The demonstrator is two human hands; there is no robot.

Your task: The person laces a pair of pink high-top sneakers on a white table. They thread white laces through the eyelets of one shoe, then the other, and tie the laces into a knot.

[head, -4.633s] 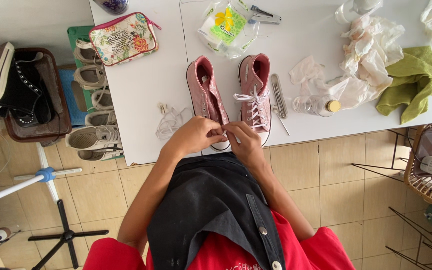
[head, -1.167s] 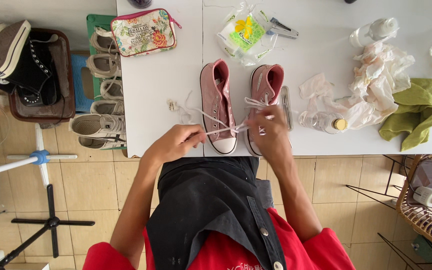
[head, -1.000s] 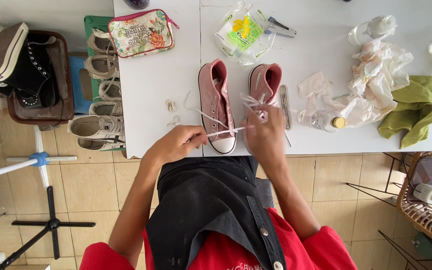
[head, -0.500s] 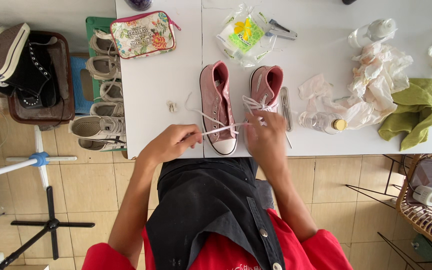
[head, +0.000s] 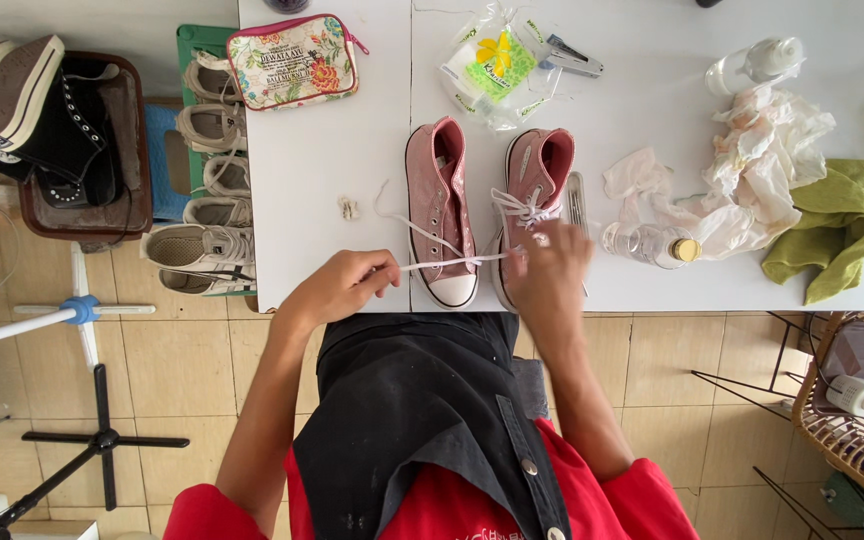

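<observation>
I stand at the near edge of the white desk (head: 332, 190) with two pink sneakers in front of me, toes pointing toward me. My left hand (head: 340, 288) is closed in a pinch on the end of a white shoelace (head: 442, 262), which runs taut from my fingers to the right, across the toe of the left pink sneaker (head: 439, 222), to the right pink sneaker (head: 532, 195). My right hand (head: 549, 270) lies over the near part of that right sneaker, fingers curled down at the laces; it looks blurred, and I cannot tell exactly what it grips. More lace sits bunched in a loose tangle on the right sneaker's tongue, and another strand trails off the left sneaker onto the desk.

Just right of the right sneaker lies a slim metal tool (head: 575, 200), then a small clear bottle with a yellow cap (head: 649, 245) on its side. Crumpled white tissues (head: 752, 170) and a green cloth (head: 837, 230) lie farther right. At the far side sit a floral zip pouch (head: 292, 60) and a clear plastic packet (head: 497, 65). On the floor to the left, pale sneakers (head: 207, 170) fill a green rack, beside a dark boot (head: 52, 120).
</observation>
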